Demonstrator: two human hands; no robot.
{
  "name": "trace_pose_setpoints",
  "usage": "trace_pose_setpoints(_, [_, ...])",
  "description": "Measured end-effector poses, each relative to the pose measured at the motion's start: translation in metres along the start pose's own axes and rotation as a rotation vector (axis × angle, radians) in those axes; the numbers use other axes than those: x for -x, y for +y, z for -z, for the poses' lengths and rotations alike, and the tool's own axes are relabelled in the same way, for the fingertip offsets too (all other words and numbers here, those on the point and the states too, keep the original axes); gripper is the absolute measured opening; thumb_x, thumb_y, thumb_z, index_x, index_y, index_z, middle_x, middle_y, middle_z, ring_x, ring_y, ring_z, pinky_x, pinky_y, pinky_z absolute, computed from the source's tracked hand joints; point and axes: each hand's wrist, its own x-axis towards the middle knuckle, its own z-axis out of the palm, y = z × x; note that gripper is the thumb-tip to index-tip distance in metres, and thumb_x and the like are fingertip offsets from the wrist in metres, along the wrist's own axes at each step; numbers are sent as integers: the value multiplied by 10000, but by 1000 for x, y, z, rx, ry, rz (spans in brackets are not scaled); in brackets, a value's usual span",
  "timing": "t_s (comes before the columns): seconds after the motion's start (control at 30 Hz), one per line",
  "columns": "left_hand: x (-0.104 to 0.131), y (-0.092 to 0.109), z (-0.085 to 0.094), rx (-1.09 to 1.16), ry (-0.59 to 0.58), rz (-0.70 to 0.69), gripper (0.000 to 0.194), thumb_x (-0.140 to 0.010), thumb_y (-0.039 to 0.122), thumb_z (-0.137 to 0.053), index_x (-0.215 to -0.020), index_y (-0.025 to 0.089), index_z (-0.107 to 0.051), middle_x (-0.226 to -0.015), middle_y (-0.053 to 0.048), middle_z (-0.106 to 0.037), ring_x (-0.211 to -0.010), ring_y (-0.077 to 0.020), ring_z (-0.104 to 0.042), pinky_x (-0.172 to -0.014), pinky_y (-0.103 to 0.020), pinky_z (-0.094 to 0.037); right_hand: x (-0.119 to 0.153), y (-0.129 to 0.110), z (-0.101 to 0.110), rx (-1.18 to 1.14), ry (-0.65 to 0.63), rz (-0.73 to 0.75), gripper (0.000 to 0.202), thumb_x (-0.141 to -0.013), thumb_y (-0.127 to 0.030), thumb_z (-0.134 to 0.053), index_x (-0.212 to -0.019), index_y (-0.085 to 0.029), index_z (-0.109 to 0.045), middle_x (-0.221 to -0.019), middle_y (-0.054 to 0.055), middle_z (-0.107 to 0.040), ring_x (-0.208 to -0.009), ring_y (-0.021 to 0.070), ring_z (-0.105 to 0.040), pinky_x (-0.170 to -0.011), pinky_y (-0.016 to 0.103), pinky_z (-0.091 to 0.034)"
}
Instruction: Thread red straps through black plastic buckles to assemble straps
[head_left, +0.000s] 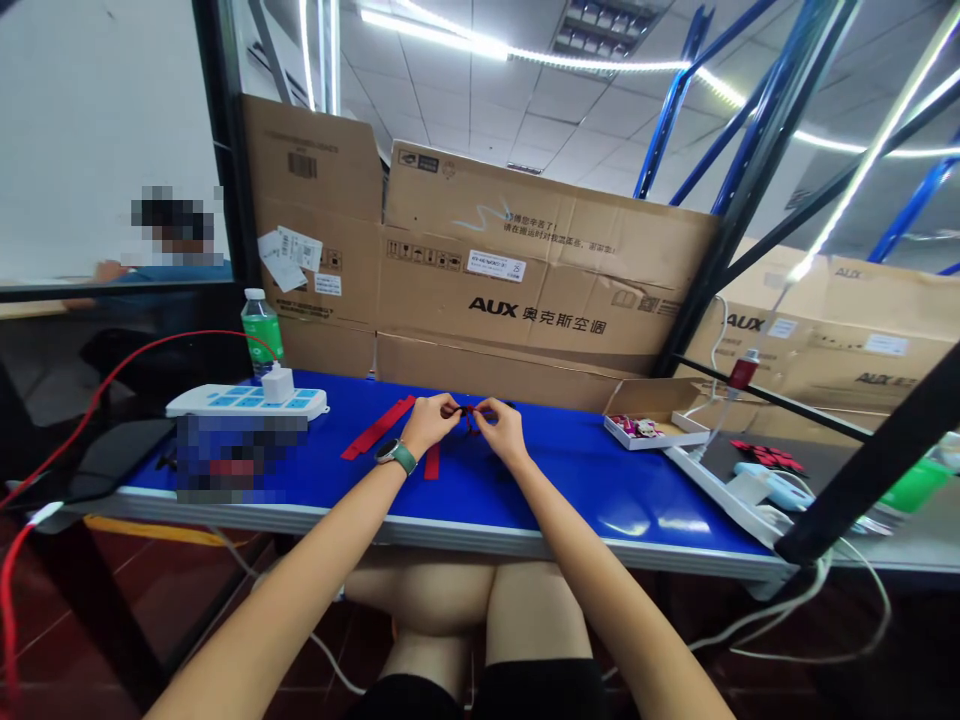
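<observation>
Over the middle of the blue table, my left hand [430, 422] and my right hand [501, 430] almost meet, fingertips pinched. Between them is a small dark and red piece [470, 418], too small to make out fully; both hands grip it. A watch with a green strap is on my left wrist. Red strips [375, 432] lie on the table left of my left hand. Another short red strip [432, 462] lies just under that hand, partly covered by it.
A white power strip [225, 400] with a plugged charger and a green-labelled bottle [261, 335] stand at the left. An open box [652, 430] with small items is at the right. Cardboard [525, 290] walls the back. A person [172, 270] sits far left.
</observation>
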Motion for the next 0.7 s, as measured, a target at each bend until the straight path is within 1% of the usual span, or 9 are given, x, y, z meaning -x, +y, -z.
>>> trace_pose_setpoints(0.13, [0, 2, 0, 29, 4, -37, 80, -825, 214, -640, -829, 175, -709, -775, -34, -756, -706, -169, -716, -692, -259, -566, 0, 3, -3, -58, -51, 30, 193, -858, -337, -597, -952, -218, -717, -908, 42, -759, -777, 201, -719, -734, 301, -585])
trace_pose_setpoints(0.3, [0, 4, 2, 21, 25, -56, 75, -827, 208, -636, -819, 179, -704, -766, -32, -753, -692, -167, -711, -696, -261, -566, 0, -3, 1, -22, 15, 113, 191, -876, -305, -600, -935, -213, -757, -882, 46, -770, -742, 196, -717, -728, 293, -567])
trace_pose_setpoints(0.47, [0, 2, 1, 9, 1, -109, 92, -836, 212, -621, -848, 182, -707, -778, -26, -753, -694, -163, -705, -696, -258, -558, 1, -1, 0, 90, 41, 142, 189, -879, -266, -600, -931, -206, -772, -871, 53, -770, -747, 200, -709, -736, 292, -544])
trace_pose_setpoints(0.57, [0, 1, 0, 5, -21, -140, 104, -846, 225, -612, -860, 179, -704, -790, -30, -751, -706, -164, -703, -700, -257, -553, 1, 1, 0, 164, 15, 171, 186, -885, -241, -594, -936, -199, -769, -865, 63, -766, -762, 201, -704, -748, 286, -527])
trace_pose_setpoints(0.7, [0, 2, 2, -28, -63, -179, 99, -849, 210, -601, -861, 185, -696, -795, -31, -746, -720, -165, -700, -699, -255, -540, 3, -2, -2, 279, -69, 204, 163, -902, -219, -591, -906, -197, -753, -848, 70, -753, -755, 186, -685, -744, 261, -490])
